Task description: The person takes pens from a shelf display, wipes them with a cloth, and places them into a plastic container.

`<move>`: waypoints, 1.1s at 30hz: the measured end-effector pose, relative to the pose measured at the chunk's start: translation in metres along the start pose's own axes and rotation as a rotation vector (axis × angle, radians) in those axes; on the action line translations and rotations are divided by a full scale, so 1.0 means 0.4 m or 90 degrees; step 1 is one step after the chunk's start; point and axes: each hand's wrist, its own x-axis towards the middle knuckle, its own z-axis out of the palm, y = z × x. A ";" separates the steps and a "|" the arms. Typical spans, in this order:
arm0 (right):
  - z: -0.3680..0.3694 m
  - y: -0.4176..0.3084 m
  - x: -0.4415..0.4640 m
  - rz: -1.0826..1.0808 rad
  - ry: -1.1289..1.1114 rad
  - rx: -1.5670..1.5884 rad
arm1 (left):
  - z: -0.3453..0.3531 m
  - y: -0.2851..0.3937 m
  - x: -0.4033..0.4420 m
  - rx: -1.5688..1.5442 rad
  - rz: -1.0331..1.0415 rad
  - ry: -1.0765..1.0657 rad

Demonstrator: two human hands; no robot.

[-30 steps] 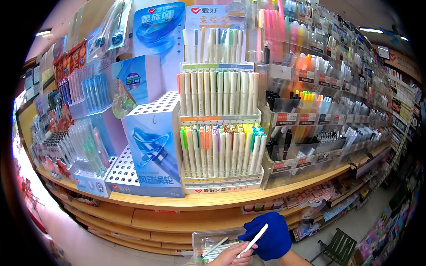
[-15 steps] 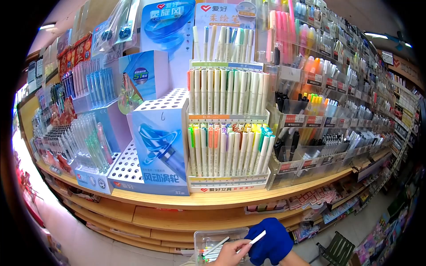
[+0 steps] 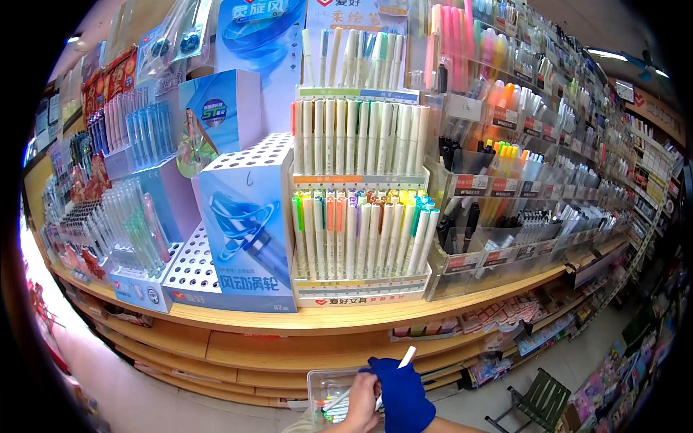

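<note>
A white marker pen (image 3: 408, 355) slants upward at the bottom of the head view, its upper end showing above a blue cloth (image 3: 401, 395). My right hand (image 3: 426, 417) is covered by this cloth, so its fingers are hidden; the cloth is folded closely round the pen's middle. Bare and closed, my left hand (image 3: 363, 403) grips the pen's lower end beside the cloth. Just behind the left hand stands a clear plastic box (image 3: 312, 386), with several white pens (image 3: 333, 408) with coloured ends lying in it.
Ahead, a wooden shelf (image 3: 346, 322) carries a tiered rack of white markers (image 3: 354, 238) and a blue display box (image 3: 245, 231) with a holed top. Clear pen trays (image 3: 498, 252) line the right side. A folding stool (image 3: 541, 397) stands on the floor at lower right.
The blue cloth has closed round the pen, which now stands steeper through it. Both hands have shifted slightly left, and the left hand has moved in against the cloth.
</note>
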 end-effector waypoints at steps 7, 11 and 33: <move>-0.088 -0.021 -0.003 -0.277 -0.408 -0.047 | 0.051 0.119 0.017 0.118 0.036 -0.294; -0.083 0.002 0.001 0.368 -0.581 0.534 | 0.064 0.167 0.019 0.073 0.030 -0.335; -0.102 0.012 -0.018 0.144 -0.637 0.119 | 0.002 0.215 0.048 -0.091 0.191 -0.175</move>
